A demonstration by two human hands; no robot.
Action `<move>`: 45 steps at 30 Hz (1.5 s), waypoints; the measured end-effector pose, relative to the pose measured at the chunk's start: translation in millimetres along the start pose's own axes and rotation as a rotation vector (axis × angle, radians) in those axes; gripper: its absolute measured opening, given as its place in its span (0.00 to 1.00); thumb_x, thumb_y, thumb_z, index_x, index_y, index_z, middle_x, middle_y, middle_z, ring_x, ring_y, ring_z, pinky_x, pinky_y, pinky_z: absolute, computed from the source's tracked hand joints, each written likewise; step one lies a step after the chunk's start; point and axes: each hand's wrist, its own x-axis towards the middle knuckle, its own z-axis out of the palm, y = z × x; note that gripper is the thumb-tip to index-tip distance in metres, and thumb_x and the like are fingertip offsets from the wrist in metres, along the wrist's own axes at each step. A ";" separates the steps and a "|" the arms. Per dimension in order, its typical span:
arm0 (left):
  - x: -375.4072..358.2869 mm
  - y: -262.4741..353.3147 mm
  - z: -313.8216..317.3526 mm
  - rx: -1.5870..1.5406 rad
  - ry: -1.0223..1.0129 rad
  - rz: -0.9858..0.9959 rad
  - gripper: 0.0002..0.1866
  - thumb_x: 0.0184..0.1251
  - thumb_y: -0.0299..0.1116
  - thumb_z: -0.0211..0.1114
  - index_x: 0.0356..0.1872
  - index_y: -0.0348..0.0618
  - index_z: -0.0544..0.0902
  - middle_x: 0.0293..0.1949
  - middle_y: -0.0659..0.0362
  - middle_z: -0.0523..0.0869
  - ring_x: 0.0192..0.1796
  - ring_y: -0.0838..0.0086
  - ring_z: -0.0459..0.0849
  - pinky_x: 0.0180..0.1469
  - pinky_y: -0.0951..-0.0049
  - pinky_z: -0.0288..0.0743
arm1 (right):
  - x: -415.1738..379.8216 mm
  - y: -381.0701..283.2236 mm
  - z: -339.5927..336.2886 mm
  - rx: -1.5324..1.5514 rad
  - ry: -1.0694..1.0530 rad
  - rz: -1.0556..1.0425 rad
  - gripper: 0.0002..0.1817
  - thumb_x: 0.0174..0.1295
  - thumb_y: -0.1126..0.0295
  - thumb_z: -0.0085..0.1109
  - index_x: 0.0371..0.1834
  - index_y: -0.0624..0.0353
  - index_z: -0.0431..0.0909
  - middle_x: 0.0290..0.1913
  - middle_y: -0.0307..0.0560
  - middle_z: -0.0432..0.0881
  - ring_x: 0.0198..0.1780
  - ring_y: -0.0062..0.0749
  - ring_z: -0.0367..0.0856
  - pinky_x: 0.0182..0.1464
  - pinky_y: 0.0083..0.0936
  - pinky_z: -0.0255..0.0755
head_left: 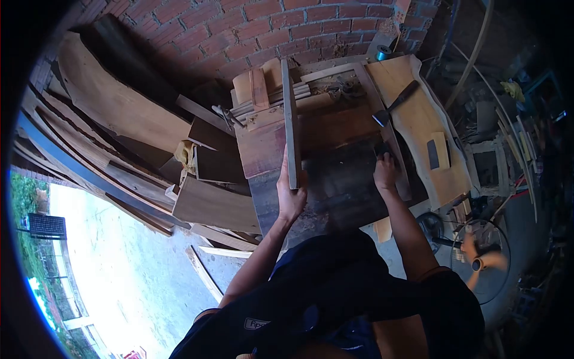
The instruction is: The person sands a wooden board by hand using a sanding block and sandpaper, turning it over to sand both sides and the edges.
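Observation:
My left hand [292,194] is closed round the near end of a long, narrow wooden board [289,113], which points away from me over the workbench. My right hand [385,172] is closed on a small dark object [381,149] above the dark bench top [335,185]; its kind is hard to make out. Beyond that hand, a hammer-like tool with a dark handle and a shiny metal end [396,104] lies on a pale live-edge slab [394,78]. A small wood block with a dark patch [439,151] rests farther down the same slab.
Several boards and slabs [125,102] lean and lie at the left. Wood pieces and a clamp [227,116] are at the bench's far left, before a brick wall [269,30]. A fan [478,261] spins at lower right. A blue spool [383,52] stands at the back.

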 end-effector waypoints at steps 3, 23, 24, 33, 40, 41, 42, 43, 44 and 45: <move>-0.4 14.0 -6.3 -0.063 0.047 -0.041 0.36 0.71 0.25 0.60 0.79 0.39 0.61 0.70 0.39 0.75 0.71 0.46 0.76 0.69 0.60 0.71 | 13.7 -11.5 -24.7 0.264 -0.005 -0.101 0.10 0.68 0.72 0.60 0.50 0.62 0.80 0.51 0.53 0.79 0.54 0.52 0.80 0.59 0.44 0.76; 0.8 7.2 -19.8 -0.004 0.094 0.012 0.22 0.66 0.23 0.61 0.62 0.31 0.76 0.40 0.39 0.86 0.45 0.51 0.90 0.48 0.61 0.81 | 92.6 -198.6 -217.8 0.707 0.195 -1.066 0.17 0.72 0.79 0.49 0.62 0.67 0.76 0.65 0.55 0.81 0.69 0.47 0.78 0.72 0.39 0.74; 4.9 3.1 -25.6 0.005 0.099 0.023 0.22 0.66 0.23 0.61 0.62 0.31 0.76 0.40 0.39 0.86 0.45 0.51 0.90 0.48 0.61 0.81 | 80.1 -202.4 -223.3 0.664 0.208 -1.126 0.17 0.73 0.79 0.49 0.62 0.66 0.77 0.65 0.56 0.81 0.69 0.47 0.78 0.73 0.39 0.73; 17.8 8.3 -41.4 0.087 0.078 0.110 0.10 0.67 0.25 0.64 0.45 0.30 0.82 0.32 0.44 0.87 0.36 0.58 0.88 0.40 0.61 0.79 | 95.1 -212.8 -209.2 0.710 0.331 -1.170 0.15 0.70 0.80 0.51 0.59 0.64 0.78 0.61 0.54 0.84 0.66 0.47 0.81 0.73 0.40 0.73; 18.8 -26.0 -43.9 0.208 0.123 0.361 0.16 0.69 0.27 0.63 0.55 0.31 0.78 0.38 0.41 0.87 0.43 0.51 0.90 0.46 0.60 0.81 | 5.9 -198.7 -212.0 0.776 0.214 -1.419 0.12 0.75 0.72 0.52 0.55 0.60 0.83 0.62 0.51 0.84 0.68 0.41 0.80 0.73 0.42 0.72; 16.6 -29.4 -42.8 0.253 0.151 0.414 0.17 0.68 0.27 0.63 0.56 0.32 0.78 0.38 0.42 0.87 0.43 0.51 0.89 0.47 0.59 0.81 | 11.2 -196.6 -214.3 0.765 0.222 -1.445 0.12 0.75 0.72 0.52 0.55 0.60 0.82 0.62 0.51 0.84 0.67 0.42 0.81 0.73 0.42 0.73; 16.1 -18.2 -45.7 0.255 0.143 0.404 0.17 0.68 0.27 0.63 0.56 0.32 0.78 0.38 0.42 0.87 0.43 0.51 0.89 0.47 0.59 0.81 | 19.7 -194.8 -215.0 0.762 0.227 -1.464 0.12 0.74 0.73 0.53 0.55 0.60 0.82 0.61 0.52 0.84 0.67 0.43 0.81 0.72 0.41 0.74; 21.3 -0.6 -50.0 0.228 0.049 0.231 0.17 0.68 0.27 0.63 0.56 0.32 0.78 0.38 0.41 0.87 0.43 0.49 0.89 0.47 0.58 0.81 | 42.4 -195.1 -213.3 0.730 0.274 -1.365 0.12 0.74 0.74 0.53 0.55 0.61 0.81 0.61 0.52 0.84 0.66 0.44 0.81 0.71 0.41 0.75; 25.8 9.1 -52.4 0.200 -0.046 0.065 0.17 0.68 0.27 0.63 0.56 0.32 0.78 0.37 0.41 0.87 0.42 0.48 0.89 0.46 0.58 0.81 | 73.8 -195.2 -213.8 0.692 0.326 -1.264 0.12 0.73 0.74 0.53 0.55 0.63 0.80 0.60 0.52 0.85 0.65 0.45 0.82 0.70 0.40 0.76; 25.9 4.9 -52.6 0.233 -0.080 0.047 0.17 0.68 0.27 0.63 0.56 0.33 0.79 0.37 0.40 0.87 0.41 0.44 0.88 0.46 0.58 0.81 | 102.5 -191.9 -217.8 0.688 0.344 -1.144 0.12 0.72 0.75 0.53 0.55 0.64 0.79 0.60 0.53 0.85 0.64 0.45 0.82 0.70 0.40 0.76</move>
